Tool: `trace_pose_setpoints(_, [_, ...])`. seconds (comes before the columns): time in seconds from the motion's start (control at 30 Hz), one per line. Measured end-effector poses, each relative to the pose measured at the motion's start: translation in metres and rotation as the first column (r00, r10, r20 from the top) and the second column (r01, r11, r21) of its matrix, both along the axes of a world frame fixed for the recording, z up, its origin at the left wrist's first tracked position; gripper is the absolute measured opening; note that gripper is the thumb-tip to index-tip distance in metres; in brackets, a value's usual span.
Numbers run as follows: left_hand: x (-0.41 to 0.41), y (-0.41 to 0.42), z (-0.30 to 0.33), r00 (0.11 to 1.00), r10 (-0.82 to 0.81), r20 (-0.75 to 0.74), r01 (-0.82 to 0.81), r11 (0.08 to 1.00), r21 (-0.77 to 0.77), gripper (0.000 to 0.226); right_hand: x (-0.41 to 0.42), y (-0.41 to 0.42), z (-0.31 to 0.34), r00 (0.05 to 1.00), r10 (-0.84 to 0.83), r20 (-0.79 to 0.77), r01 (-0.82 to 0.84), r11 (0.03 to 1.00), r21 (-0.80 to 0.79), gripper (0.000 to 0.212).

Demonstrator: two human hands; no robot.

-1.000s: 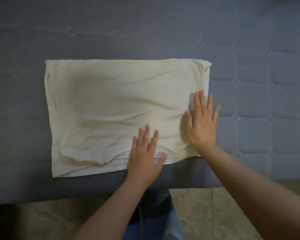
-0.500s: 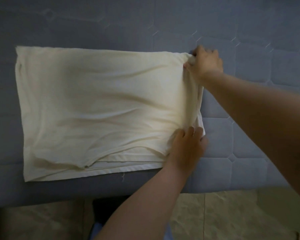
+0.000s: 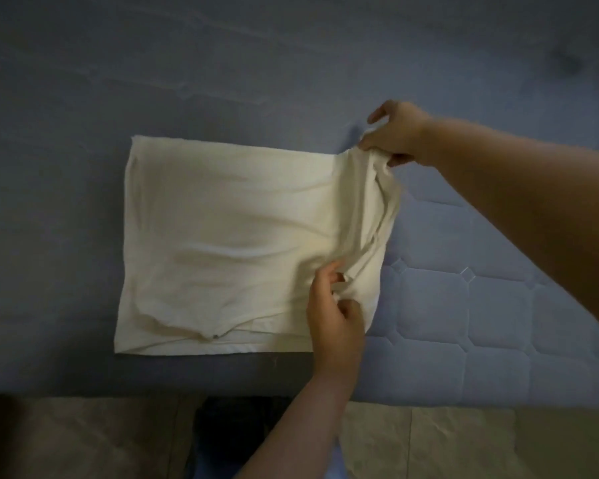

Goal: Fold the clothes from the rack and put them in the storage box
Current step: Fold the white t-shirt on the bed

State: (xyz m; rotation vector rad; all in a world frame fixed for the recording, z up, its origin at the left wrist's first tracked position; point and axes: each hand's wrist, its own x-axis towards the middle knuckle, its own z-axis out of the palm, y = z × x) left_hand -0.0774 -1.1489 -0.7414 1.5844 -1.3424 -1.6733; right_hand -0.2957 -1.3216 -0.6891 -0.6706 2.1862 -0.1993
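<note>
One cream garment (image 3: 229,236), already folded into a rectangle, is lying on the blue quilted mattress (image 3: 464,305) near its front edge, above a strip of tiled floor (image 3: 429,440). Two hands are working its right side: the left hand (image 3: 332,316) is pinching the near right corner, while the right hand (image 3: 395,133) is gripping the far right corner and lifting it off the mattress.

folded garment (image 3: 229,243) flat on mattress (image 3: 464,323), near its front edge; right hand (image 3: 396,133) at garment's far right corner, left hand (image 3: 332,316) at near right corner; floor (image 3: 429,444) before mattress.

Soft matt cloth garment (image 3: 229,236), quilted mattress (image 3: 464,305)
</note>
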Motion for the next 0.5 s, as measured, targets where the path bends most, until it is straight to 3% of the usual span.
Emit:
trace_pose_setpoints(0.07, [0.016,-0.011,0.006,0.988,0.153,-0.004,-0.15,0.977,0.15,0.053,0.016,-0.014,0.008,0.986,-0.062,0.157,0.068,0.997,-0.028,0.038])
trace_pose_setpoints(0.17, [0.041,-0.028,0.011,0.909,0.415,0.035,-0.4,0.849,0.346,0.043,0.045,-0.035,0.008,0.941,-0.111,0.32,0.127,0.991,-0.029,0.029])
trace_pose_setpoints(0.4, [0.116,-0.069,0.01,0.728,0.677,0.102,-0.667,0.668,0.33,0.036,0.135,-0.085,-0.011,0.745,-0.268,0.61,0.31,0.95,0.039,0.006])
trace_pose_setpoints(0.5, [0.141,-0.08,0.004,0.647,0.754,0.113,-0.742,0.589,0.319,0.037,0.171,-0.106,-0.017,0.724,-0.267,0.636,0.305,0.951,0.052,0.015])
